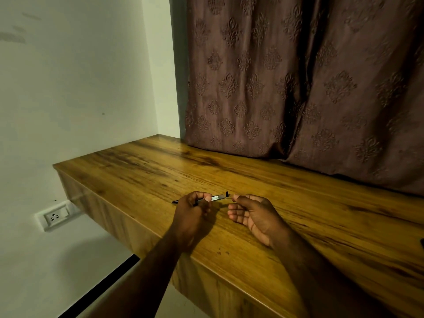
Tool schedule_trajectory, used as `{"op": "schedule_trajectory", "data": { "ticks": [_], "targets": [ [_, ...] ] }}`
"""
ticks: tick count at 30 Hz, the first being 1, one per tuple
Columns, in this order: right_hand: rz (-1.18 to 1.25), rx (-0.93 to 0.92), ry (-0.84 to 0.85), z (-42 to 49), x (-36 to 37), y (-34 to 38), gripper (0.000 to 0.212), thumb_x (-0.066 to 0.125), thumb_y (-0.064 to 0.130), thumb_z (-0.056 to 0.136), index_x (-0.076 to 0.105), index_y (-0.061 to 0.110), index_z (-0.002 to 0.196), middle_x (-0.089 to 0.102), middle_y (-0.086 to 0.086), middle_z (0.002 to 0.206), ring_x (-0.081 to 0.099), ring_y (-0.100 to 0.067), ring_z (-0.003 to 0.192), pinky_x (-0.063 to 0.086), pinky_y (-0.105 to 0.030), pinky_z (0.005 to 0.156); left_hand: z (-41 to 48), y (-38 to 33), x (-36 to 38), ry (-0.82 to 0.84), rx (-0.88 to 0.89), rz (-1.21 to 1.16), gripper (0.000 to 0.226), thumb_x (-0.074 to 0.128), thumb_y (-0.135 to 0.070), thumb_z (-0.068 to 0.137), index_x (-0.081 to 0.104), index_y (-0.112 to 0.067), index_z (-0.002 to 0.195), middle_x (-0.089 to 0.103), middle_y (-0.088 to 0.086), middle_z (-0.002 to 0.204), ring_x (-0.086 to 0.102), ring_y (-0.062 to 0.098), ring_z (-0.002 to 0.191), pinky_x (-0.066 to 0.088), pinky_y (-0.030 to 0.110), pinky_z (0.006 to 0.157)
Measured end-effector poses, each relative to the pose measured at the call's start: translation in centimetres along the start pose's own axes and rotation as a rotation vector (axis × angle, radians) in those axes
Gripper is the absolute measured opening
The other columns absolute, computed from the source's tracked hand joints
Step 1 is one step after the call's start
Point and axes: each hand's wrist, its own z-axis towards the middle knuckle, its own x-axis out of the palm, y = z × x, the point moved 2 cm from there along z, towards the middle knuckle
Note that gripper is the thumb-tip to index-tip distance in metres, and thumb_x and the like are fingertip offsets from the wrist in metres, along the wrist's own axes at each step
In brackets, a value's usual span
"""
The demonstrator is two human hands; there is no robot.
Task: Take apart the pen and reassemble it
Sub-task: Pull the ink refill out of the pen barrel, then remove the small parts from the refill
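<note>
The tabletop (286, 203) is being seen in warm honey brown, streaked with darker wood grain. The curtain (298, 83) is being shown in dull mauve brown, covered with an embossed leaf-like motif repeated in rows. The wall (75, 88) is being shown in pale greenish white, and the socket (55, 216) on it is white. The pen (216, 198) is being seen as dark, with a small white label.
</note>
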Motion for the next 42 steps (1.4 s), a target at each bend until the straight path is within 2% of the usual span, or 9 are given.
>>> {"op": "schedule_trajectory", "data": {
  "ticks": [7,13,17,21,27,31,33,37,42],
  "targets": [
    [-0.062,-0.013,-0.047,-0.1,-0.3,0.4,0.013,0.059,0.005,0.090,0.062,-0.004,0.099,0.066,-0.015,0.074,0.064,-0.019,0.061,0.056,-0.027,0.055,-0.2,-0.3,0.2,0.003,-0.010,-0.059,0.010,0.054,0.001,0.092,0.062,0.005,0.093,0.056,0.004,0.063,0.052,0.001,0.050,0.044,0.012,0.047],
    [-0.096,-0.064,-0.091,-0.3,-1.3,1.1,0.012,0.056,0.006,0.091,0.063,-0.001,0.097,0.066,-0.013,0.073,0.060,-0.018,0.054,0.050,-0.025,0.047,0.3,0.1,-0.4,-0.075,-0.025,-0.093,0.009,0.058,-0.006,0.092,0.065,-0.001,0.093,0.062,0.005,0.070,0.054,0.006,0.057,0.046,0.016,0.053],
    [-0.084,-0.094,-0.132,-0.2,-1.8,1.4,0.010,0.056,0.008,0.091,0.063,0.002,0.093,0.067,-0.010,0.069,0.059,-0.017,0.049,0.047,-0.024,0.044,0.2,-0.1,-0.2,-0.083,-0.036,-0.173,0.011,0.053,-0.004,0.094,0.061,0.005,0.094,0.056,0.006,0.065,0.050,0.001,0.046,0.043,0.013,0.045],
    [-0.138,-0.147,-0.213,0.0,-2.6,1.8,0.011,0.056,0.009,0.091,0.064,0.002,0.095,0.067,-0.011,0.073,0.056,-0.016,0.050,0.044,-0.026,0.045,0.4,0.2,-0.5,-0.079,-0.001,-0.099,0.012,0.054,-0.013,0.095,0.063,-0.004,0.094,0.057,0.002,0.066,0.051,0.003,0.054,0.044,0.013,0.048],
    [-0.568,-0.360,-0.503,1.2,-4.6,1.6,0.014,0.062,0.012,0.088,0.067,0.011,0.075,0.066,-0.007,0.066,0.059,-0.021,0.060,0.050,-0.035,0.060,0.3,0.2,-0.4,0.016,-0.009,-0.051,0.019,0.050,-0.011,0.097,0.064,-0.010,0.108,0.058,-0.001,0.072,0.050,0.003,0.063,0.044,0.014,0.061],
    [-0.679,-0.376,-0.541,1.9,-4.6,1.2,0.009,0.065,0.013,0.086,0.069,0.014,0.078,0.065,0.000,0.066,0.061,-0.016,0.062,0.043,-0.023,0.057,0.0,0.0,-0.2,0.027,-0.014,-0.040,0.018,0.047,-0.015,0.098,0.061,-0.003,0.100,0.057,0.003,0.074,0.049,0.010,0.068,0.043,0.022,0.067],
    [-0.732,-0.384,-0.559,2.2,-4.3,1.1,0.007,0.065,0.014,0.086,0.071,0.013,0.081,0.068,0.001,0.070,0.061,-0.013,0.064,0.041,-0.021,0.056,-0.1,-0.2,0.0,0.031,-0.019,-0.062,0.020,0.045,-0.018,0.098,0.057,-0.002,0.097,0.059,0.005,0.075,0.052,0.010,0.066,0.044,0.024,0.064],
    [-0.798,-0.427,-0.589,2.8,-3.4,1.2,0.009,0.063,0.014,0.087,0.072,0.011,0.085,0.070,0.000,0.079,0.060,-0.010,0.069,0.040,-0.016,0.056,-0.5,-0.7,0.6,0.063,-0.092,-0.214,0.014,0.039,-0.018,0.101,0.048,-0.010,0.094,0.060,0.007,0.070,0.056,0.004,0.050,0.044,0.015,0.045],
    [-0.926,-0.445,-0.589,3.7,-2.1,1.2,0.012,0.061,0.019,0.089,0.071,0.015,0.084,0.070,0.003,0.080,0.059,-0.010,0.068,0.039,-0.020,0.058,-0.3,-0.3,0.8,0.093,-0.144,-0.259,0.014,0.038,-0.022,0.102,0.049,-0.016,0.095,0.063,0.009,0.076,0.058,0.009,0.060,0.043,0.019,0.049]
  ]
}}
